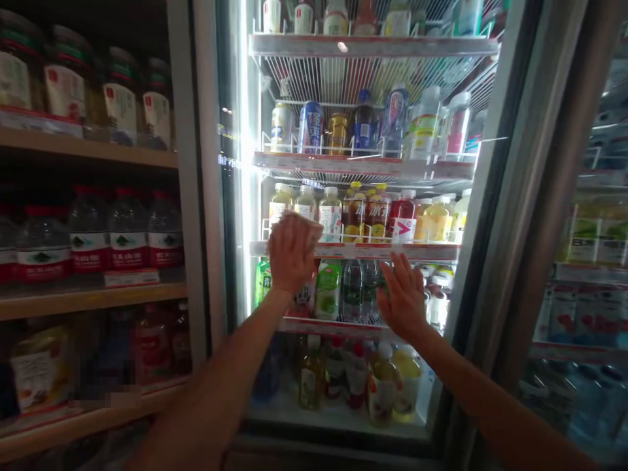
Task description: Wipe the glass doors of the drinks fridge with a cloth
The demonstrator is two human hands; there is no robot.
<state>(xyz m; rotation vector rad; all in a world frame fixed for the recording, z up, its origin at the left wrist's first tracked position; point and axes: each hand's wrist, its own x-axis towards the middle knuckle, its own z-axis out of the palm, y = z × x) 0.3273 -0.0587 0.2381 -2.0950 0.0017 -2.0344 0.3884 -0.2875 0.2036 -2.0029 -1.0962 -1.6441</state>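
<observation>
- Both bare forearms reach up from the lower edge of the view to the glass door [231,307] of a lit drinks fridge.
- The right hand [403,296] lies flat on the glass, its grip spread and the fingers fanned upward, just below the front edge of the middle rack [422,252].
- The left hand [291,254] is higher and further left, over that rack's left end. Its grip is pressed together on a pale wad [300,222] held against the glass; whether it is cloth or paper I cannot tell.
- Behind the glass, a green-labelled bottle [328,291] stands between the two hands, and yellow drinks [330,212] line the rack above.
- Further up, cans [311,127] stand along a higher rack's front edge.
- Left of the fridge, red-labelled water bottles [128,235] fill a wooden shelf [88,297].
</observation>
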